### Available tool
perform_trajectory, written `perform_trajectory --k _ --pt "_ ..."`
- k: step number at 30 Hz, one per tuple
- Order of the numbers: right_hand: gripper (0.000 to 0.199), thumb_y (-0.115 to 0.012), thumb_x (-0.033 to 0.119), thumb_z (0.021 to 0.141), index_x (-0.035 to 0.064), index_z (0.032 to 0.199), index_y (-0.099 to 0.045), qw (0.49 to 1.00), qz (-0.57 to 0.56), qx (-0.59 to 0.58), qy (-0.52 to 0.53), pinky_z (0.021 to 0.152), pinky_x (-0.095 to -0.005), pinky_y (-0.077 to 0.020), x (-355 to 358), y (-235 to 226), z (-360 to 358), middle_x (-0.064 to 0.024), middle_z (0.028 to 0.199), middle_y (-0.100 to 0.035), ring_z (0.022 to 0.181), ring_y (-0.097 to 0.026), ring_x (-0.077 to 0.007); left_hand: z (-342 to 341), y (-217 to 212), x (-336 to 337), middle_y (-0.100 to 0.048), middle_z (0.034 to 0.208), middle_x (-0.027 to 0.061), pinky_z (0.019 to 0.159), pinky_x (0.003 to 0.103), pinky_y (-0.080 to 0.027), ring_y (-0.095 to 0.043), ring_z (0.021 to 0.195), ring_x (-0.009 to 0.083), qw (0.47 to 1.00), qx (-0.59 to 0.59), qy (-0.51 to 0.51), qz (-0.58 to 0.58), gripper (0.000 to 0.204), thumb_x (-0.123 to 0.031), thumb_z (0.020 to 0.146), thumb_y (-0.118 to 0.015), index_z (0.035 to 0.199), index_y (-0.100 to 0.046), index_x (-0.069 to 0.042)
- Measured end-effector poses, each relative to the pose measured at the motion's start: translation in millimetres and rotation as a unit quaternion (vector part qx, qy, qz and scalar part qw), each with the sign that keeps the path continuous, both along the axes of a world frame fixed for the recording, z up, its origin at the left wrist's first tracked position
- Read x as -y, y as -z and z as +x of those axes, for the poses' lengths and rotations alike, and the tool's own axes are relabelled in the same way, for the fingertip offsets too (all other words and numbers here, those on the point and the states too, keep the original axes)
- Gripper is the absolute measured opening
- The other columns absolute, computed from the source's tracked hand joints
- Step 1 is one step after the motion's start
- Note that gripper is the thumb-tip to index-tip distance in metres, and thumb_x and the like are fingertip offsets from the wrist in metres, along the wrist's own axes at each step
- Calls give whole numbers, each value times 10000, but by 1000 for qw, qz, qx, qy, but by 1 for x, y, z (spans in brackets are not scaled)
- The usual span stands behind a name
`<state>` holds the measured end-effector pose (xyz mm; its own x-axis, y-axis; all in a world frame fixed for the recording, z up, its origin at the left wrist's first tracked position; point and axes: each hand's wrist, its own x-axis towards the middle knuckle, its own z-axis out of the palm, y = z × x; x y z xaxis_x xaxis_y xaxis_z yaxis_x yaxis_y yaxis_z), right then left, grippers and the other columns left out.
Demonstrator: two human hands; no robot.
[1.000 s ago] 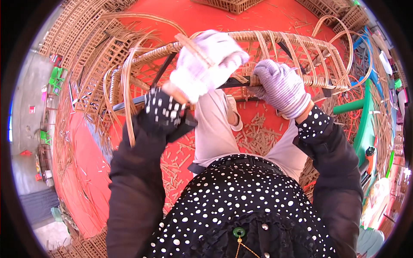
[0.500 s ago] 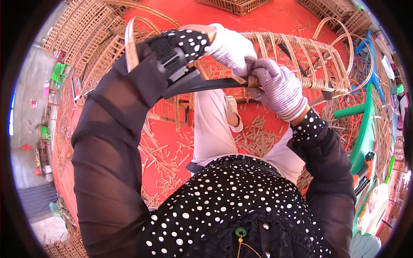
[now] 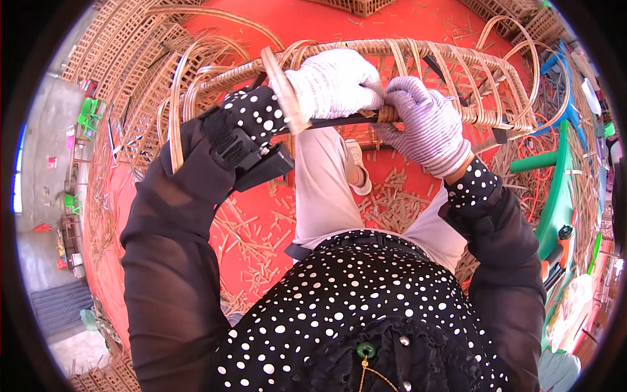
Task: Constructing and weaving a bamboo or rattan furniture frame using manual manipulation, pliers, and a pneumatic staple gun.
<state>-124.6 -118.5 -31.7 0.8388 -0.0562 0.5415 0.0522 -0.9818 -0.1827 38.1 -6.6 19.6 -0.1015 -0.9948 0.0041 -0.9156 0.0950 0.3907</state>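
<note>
A woven rattan frame [image 3: 483,62] with an open lattice lies across in front of me, a thin dark bar [image 3: 343,121] along its near side. Tan strip is wound in a short coil [image 3: 388,114] around that bar. My left hand [image 3: 336,83], in a pale knit glove, is closed at the coil's left side; its fingertips are partly hidden. A loose flat rattan strip [image 3: 285,95] crosses over my left wrist. My right hand [image 3: 424,124], gloved too, pinches the bar at the coil, thumb below and fingers above. A black strapped device [image 3: 245,153] sits on my left forearm.
Cut strip scraps [image 3: 392,202] litter the red floor around my legs. Stacked lattice panels [image 3: 124,52] stand at the far left. Long bent strips [image 3: 176,111] arch up beside my left arm. To the right are a green stool-like frame [image 3: 555,189] and an orange-handled tool [image 3: 563,245].
My left hand has moved left and turned, and its forearm is lower. The loose strip now lies across my left wrist. My right hand stays at the coil.
</note>
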Motion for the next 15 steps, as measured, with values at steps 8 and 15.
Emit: perform_trajectory --k 8,15 --pt "376 -681 373 683 101 914 -562 999 2 -47 6 648 -380 -480 0 -4 -5 -38 1025 -520 726 -595 -250 -11 19 -36 -606 1055 142 923 369 -422 -544 1063 271 988 -118 -68 -79 247 -145 829 -569 1054 -630 -63" --pt "363 -681 377 690 113 914 -571 998 33 -59 1 632 -382 -483 -1 -6 -8 -36 1039 -524 708 -602 -260 9 -38 -4 -468 1258 178 986 382 -349 -435 1189 282 948 -184 102 238 890 -457 586 -754 1272 -424 5"
